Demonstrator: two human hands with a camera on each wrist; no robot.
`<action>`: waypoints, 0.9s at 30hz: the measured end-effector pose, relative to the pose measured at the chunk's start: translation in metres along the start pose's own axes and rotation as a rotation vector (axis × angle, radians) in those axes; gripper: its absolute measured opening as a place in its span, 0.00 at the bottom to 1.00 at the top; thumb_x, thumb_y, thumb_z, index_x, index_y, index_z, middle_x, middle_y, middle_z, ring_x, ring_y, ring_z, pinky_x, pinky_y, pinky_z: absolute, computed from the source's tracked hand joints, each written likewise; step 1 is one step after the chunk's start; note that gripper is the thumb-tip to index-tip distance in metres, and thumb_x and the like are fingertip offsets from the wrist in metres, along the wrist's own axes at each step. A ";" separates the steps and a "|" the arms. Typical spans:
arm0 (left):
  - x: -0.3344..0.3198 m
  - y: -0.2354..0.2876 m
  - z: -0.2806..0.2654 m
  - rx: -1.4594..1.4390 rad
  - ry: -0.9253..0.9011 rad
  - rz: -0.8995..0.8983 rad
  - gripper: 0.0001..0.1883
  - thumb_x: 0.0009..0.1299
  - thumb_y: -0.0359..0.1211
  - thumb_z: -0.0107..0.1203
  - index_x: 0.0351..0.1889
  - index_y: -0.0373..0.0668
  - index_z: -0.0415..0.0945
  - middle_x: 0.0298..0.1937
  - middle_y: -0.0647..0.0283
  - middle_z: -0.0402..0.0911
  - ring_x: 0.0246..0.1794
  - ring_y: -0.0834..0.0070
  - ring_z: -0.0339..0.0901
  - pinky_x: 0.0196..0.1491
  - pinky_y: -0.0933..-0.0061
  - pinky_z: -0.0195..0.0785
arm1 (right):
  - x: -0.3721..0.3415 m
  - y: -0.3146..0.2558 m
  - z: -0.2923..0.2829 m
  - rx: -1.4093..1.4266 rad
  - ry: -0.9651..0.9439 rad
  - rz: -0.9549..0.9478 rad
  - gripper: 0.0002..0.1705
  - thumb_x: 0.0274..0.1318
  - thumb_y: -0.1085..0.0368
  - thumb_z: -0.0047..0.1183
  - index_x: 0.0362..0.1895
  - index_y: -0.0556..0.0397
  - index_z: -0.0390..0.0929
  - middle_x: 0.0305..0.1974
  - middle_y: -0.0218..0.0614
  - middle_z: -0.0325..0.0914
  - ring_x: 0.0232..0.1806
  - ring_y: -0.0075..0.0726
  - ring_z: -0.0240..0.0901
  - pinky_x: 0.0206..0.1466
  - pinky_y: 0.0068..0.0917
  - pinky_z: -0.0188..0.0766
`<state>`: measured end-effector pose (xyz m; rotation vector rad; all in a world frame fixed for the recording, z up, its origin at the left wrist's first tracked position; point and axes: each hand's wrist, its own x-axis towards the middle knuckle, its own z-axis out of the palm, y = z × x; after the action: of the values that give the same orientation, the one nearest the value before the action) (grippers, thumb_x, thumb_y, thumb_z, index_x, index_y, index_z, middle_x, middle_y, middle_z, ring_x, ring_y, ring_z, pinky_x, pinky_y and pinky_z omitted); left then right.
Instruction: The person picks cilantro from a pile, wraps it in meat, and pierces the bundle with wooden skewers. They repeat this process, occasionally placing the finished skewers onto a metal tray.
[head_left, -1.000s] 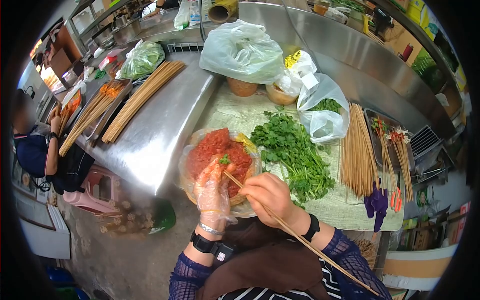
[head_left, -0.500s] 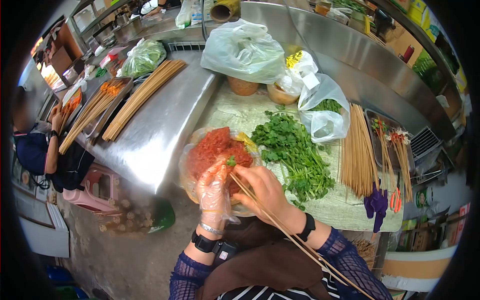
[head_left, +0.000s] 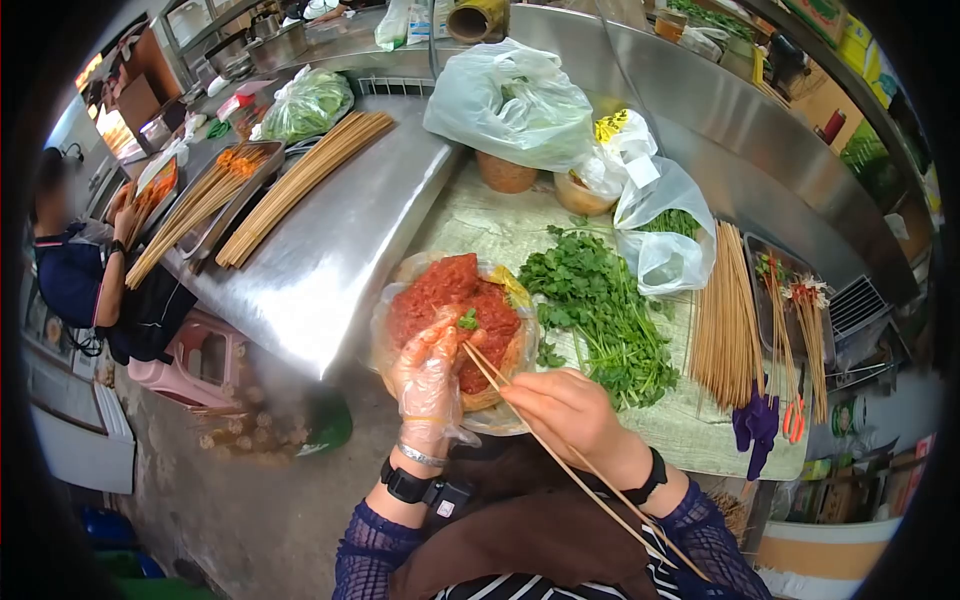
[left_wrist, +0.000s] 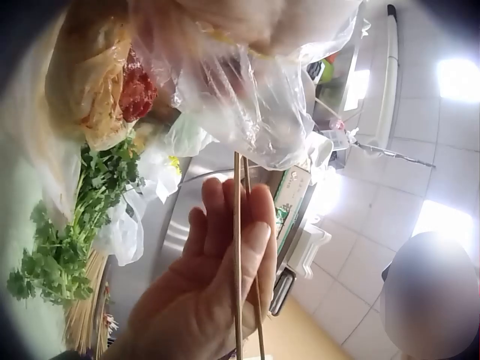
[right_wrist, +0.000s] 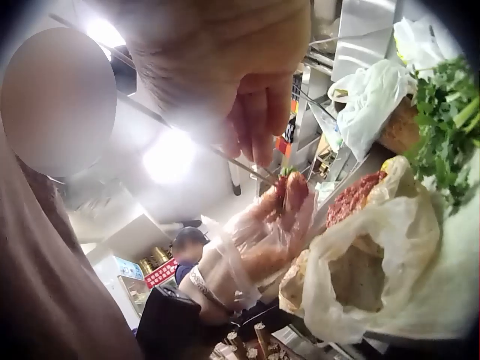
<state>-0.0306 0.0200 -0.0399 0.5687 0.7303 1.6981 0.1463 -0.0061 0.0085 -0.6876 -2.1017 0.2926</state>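
Where the two hands meet, a small green leaf (head_left: 468, 320) and a dab of red filling (right_wrist: 282, 192) sit at the fingertips of the left hand (head_left: 428, 366), at the near side of a bowl. That hand wears a clear plastic glove, its fingers pinching leaf and filling together. Two thin wooden skewers (left_wrist: 238, 307) run to this spot — whether their tips pierce anything is hidden. The bare right hand (head_left: 572, 412) pinches at least one partway along between thumb and fingers; whether it grips the other too cannot be told. The skewers' long ends slant back past the right wrist, spreading apart.

To thread well, the person would do best to hold the leaf and filling snug but uncrushed, guide one tip through the middle, keep the gloved fingertips off the point's line, and stop the second skewer dragging on the first.

Around the hands, the bowl (head_left: 380, 345) holds a mound of red mince (head_left: 440, 285). Just right of it lies loose leafy coriander (head_left: 605, 325); farther right, a bundle of bare skewers (head_left: 718, 330). A steel counter (head_left: 340, 235) stretches off to the left.
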 end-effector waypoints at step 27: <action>0.016 0.025 0.004 0.141 -0.017 0.191 0.27 0.69 0.32 0.53 0.64 0.39 0.57 0.51 0.57 0.73 0.47 0.68 0.76 0.50 0.69 0.72 | -0.082 0.005 -0.084 1.059 0.699 0.827 0.15 0.63 0.62 0.45 0.42 0.62 0.74 0.34 0.51 0.78 0.30 0.37 0.77 0.36 0.29 0.74</action>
<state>-0.0480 0.0319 -0.0193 0.7702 0.8087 1.8244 0.2537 -0.0521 -0.0003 -0.7740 -0.7083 1.2799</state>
